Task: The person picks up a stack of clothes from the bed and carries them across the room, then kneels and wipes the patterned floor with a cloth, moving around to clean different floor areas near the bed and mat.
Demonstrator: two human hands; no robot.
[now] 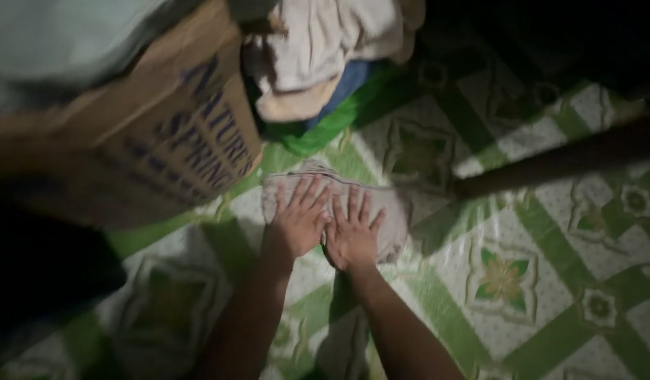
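Fingers of left hand, right hand spread flat, pressing grey cloth beneath.

Two bare forearms and hands, seen from above

No sleeves, gloves, rings or watch are worn on the left hand or the right hand; both forearms are uncovered to the frame's edge, and short fingernails are dimly shown.

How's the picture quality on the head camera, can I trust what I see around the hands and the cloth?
Head view: dim, with a bright patch on the floor mat at right; left hand and right hand on the grey cloth are fairly clear; the cardboard box and the clothes pile are motion-blurred; left edge and top right sink into dark shadow.
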